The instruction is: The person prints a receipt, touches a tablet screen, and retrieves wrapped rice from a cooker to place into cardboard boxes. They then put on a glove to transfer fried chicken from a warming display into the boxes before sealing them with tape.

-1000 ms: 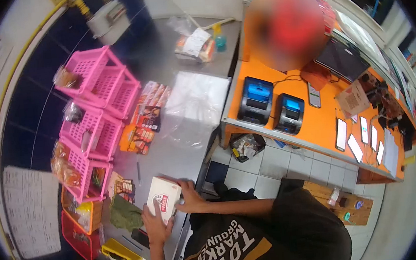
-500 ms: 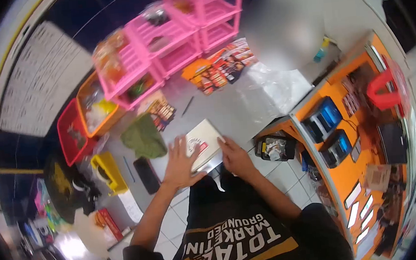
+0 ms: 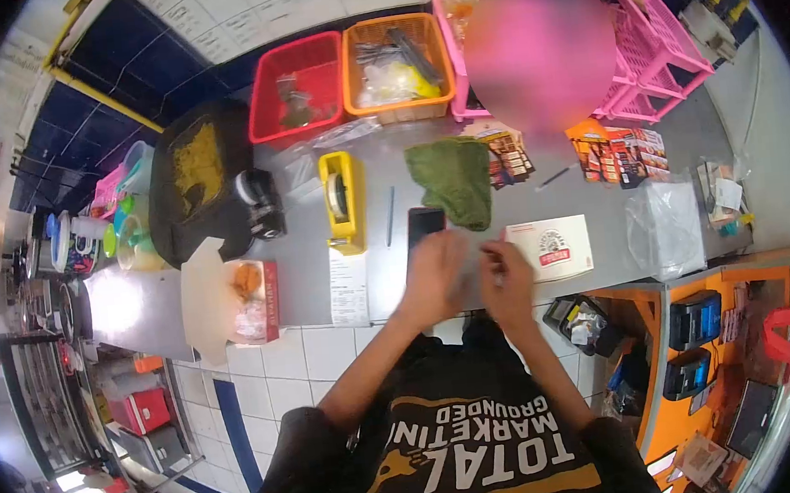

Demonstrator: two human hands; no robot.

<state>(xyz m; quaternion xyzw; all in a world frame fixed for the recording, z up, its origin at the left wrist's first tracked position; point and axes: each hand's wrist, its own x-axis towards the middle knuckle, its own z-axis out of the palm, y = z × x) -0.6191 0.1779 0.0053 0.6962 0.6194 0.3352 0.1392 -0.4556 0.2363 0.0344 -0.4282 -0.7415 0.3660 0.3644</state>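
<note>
My left hand is over the front edge of the steel counter, covering the lower part of a dark phone. Motion smears its fingers. Close beside it, my right hand has its fingers curled into a pinch; what they hold, if anything, is too blurred to name. A faint greyish blur lies between the two hands. Just right of the right hand sits a closed white carton with a red printed logo. A crumpled green cloth lies behind the phone.
A yellow tape dispenser, a receipt and an open food box with fried food stand left. Red and orange baskets line the back. Clear plastic bags and leaflets lie right.
My hands have come off the white carton and moved left, close together near the phone. The camera view has turned left, bringing the open food box and receipt fully into sight.
</note>
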